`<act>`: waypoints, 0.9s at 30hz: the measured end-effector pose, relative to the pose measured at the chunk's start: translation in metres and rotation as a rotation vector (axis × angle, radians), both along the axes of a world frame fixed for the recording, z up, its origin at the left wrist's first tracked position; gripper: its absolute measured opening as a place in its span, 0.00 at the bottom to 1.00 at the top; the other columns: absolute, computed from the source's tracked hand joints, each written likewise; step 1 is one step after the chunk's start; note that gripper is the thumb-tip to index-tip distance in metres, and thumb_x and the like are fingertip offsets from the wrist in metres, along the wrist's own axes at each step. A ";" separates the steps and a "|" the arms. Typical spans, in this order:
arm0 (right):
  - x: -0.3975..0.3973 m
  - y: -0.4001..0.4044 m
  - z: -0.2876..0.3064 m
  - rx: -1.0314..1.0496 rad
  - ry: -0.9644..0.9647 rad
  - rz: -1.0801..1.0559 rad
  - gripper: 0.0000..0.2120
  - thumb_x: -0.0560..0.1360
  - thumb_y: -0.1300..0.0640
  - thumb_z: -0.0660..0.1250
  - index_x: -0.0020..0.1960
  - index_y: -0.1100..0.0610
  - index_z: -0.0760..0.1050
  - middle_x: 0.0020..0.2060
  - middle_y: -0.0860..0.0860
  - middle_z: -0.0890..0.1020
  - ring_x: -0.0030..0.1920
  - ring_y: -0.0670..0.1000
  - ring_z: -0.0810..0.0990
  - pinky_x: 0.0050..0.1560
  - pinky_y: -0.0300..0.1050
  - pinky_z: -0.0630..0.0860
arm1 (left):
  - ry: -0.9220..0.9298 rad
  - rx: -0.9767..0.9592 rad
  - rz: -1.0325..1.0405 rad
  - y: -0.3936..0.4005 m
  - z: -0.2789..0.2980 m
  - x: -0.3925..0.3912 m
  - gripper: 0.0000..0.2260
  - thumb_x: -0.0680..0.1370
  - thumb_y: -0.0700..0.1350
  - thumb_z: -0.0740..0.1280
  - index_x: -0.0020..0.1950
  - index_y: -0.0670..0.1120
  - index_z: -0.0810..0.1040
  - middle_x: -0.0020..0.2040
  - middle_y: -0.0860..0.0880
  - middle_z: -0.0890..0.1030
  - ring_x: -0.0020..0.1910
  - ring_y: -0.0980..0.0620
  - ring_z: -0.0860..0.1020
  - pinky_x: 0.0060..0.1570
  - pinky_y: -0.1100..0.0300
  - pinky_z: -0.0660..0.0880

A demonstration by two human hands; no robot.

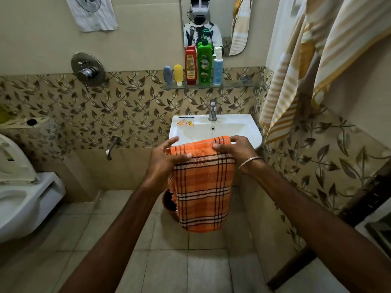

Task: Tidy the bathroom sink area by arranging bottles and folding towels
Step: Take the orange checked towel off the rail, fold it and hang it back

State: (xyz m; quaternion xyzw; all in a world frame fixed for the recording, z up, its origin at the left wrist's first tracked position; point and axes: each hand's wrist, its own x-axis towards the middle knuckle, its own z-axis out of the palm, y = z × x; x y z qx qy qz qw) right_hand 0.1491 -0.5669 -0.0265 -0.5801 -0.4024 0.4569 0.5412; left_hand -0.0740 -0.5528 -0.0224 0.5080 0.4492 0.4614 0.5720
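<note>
An orange checked towel (203,187) hangs folded over in front of the white sink (251,127). My left hand (165,157) pinches its top left corner, thumb across the front. My right hand (234,148) grips the top right edge. On the glass shelf (237,83) above the sink stand a small blue-grey tube (167,74), a yellow tube (178,74), a red bottle (191,65), a green pump bottle (204,62) and a light blue pump bottle (218,67), side by side.
A small orange sachet (186,123) lies on the sink's left rim beside the tap (212,112). Striped yellow towels (296,70) hang at the right. A toilet (19,187) stands at the left, and a dark bucket (169,203) sits on the floor behind the towel.
</note>
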 end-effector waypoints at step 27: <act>-0.004 0.015 0.043 0.437 -0.663 0.140 0.18 0.68 0.64 0.78 0.54 0.53 0.78 0.48 0.47 0.80 0.51 0.48 0.80 0.53 0.46 0.81 | 0.934 0.534 -0.158 0.016 0.060 0.017 0.09 0.74 0.52 0.74 0.49 0.49 0.82 0.39 0.51 0.82 0.36 0.52 0.81 0.34 0.59 0.78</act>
